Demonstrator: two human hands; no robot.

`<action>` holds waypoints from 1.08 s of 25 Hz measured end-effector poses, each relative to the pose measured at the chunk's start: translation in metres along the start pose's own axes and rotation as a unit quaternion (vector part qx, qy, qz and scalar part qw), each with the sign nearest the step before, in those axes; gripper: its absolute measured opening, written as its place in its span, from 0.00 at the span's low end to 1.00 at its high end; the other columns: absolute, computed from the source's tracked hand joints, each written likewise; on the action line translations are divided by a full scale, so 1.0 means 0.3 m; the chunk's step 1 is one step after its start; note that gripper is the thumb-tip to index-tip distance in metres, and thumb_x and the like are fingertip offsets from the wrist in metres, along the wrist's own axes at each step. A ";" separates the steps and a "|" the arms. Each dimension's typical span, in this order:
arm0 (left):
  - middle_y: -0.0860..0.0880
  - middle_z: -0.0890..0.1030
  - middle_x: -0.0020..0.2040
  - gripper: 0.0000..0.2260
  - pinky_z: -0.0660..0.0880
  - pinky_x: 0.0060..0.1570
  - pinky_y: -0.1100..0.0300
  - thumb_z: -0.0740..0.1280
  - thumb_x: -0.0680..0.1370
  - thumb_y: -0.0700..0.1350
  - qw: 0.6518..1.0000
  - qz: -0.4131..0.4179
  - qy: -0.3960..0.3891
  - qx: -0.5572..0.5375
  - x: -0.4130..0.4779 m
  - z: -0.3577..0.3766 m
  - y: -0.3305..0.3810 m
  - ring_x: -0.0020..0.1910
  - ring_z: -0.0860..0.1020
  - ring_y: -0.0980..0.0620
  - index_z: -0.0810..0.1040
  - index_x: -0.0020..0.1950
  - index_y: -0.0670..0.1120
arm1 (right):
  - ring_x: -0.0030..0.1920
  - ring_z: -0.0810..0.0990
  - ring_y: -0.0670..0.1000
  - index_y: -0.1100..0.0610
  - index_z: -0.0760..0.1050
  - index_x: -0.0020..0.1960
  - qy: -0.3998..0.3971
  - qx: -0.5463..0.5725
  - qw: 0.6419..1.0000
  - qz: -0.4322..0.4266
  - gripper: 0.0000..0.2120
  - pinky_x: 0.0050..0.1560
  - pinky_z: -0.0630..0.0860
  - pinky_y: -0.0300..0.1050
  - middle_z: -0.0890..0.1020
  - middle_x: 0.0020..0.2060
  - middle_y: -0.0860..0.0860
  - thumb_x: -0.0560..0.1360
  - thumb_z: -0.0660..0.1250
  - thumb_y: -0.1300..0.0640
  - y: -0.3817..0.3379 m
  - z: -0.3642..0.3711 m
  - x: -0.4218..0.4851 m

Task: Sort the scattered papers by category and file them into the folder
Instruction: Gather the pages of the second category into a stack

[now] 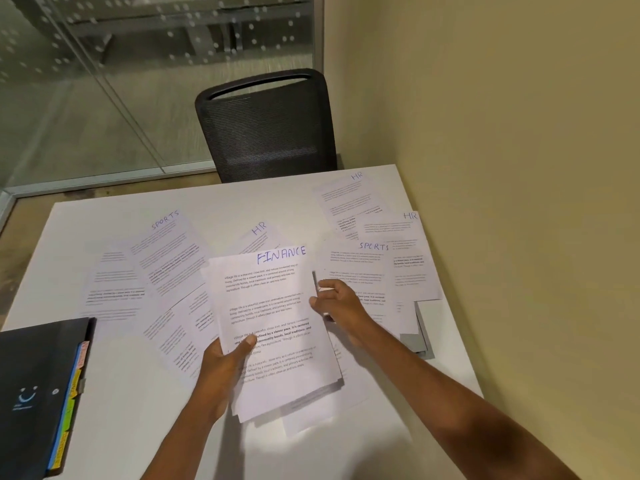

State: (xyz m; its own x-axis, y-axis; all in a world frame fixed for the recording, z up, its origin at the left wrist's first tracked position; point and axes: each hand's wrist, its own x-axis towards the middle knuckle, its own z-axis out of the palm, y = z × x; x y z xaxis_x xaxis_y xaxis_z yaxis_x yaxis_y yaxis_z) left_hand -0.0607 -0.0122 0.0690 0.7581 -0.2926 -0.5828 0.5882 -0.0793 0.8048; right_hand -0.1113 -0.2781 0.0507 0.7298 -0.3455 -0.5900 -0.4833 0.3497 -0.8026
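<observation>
Table (131,382): white, set into a corner beside a beige wall, strewn with printed sheets.
Chair (266,133): black mesh back, at the far edge of the table.
Scattered papers (114,282): overlapping across the tabletop, hand-lettered in blue; SPORTS sheet (166,251) at left, another SPORTS sheet (356,268) right of centre, HR sheets (349,199) at centre and far right.
Folder (31,375): black, closed, flat on the near left corner, coloured tabs along its right edge, well apart from both hands.
FINANCE stack (273,323): several sheets lifted off the table at centre, tilted, top page headed FINANCE.
Grey object (420,334): partly under the right-hand papers; kind not clear.
Left hand (225,365): gripping the stack's lower left edge, thumb on top of the page.
Right hand (341,303): fingers curled at the stack's right edge; pinching a sheet or only touching, impossible to tell.
</observation>
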 end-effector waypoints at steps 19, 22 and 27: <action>0.45 0.87 0.63 0.20 0.82 0.62 0.44 0.74 0.79 0.38 0.999 -0.015 0.023 -0.036 0.076 -0.054 0.001 0.61 0.86 0.42 0.81 0.71 0.47 | 0.68 0.71 0.64 0.61 0.62 0.70 0.326 -0.441 0.825 0.134 0.51 0.55 0.83 0.64 0.69 0.67 0.62 0.62 0.87 0.41 0.202 -0.296 0.179; 0.45 0.88 0.61 0.18 0.86 0.50 0.53 0.72 0.80 0.35 0.999 -0.010 0.020 -0.045 0.070 -0.054 0.007 0.57 0.88 0.45 0.81 0.70 0.47 | 0.65 0.75 0.63 0.61 0.65 0.68 0.339 -0.428 0.829 0.121 0.45 0.54 0.83 0.61 0.73 0.65 0.62 0.64 0.88 0.46 0.194 -0.278 0.175; 0.45 0.88 0.62 0.18 0.86 0.49 0.54 0.71 0.81 0.35 0.999 -0.010 0.022 -0.048 0.079 -0.083 0.008 0.58 0.88 0.45 0.81 0.70 0.48 | 0.57 0.84 0.61 0.58 0.74 0.64 0.355 -0.456 0.810 0.097 0.18 0.58 0.79 0.56 0.84 0.57 0.56 0.77 0.73 0.55 0.162 -0.291 0.163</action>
State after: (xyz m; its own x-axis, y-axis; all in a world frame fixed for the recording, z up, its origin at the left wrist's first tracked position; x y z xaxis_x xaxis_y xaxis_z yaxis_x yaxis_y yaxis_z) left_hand -0.0344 0.0043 0.0545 0.7557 -0.2496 -0.6055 0.6268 0.0075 0.7791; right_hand -0.1412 -0.3540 -0.0248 0.2910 -0.8883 -0.3552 -0.9484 -0.2191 -0.2290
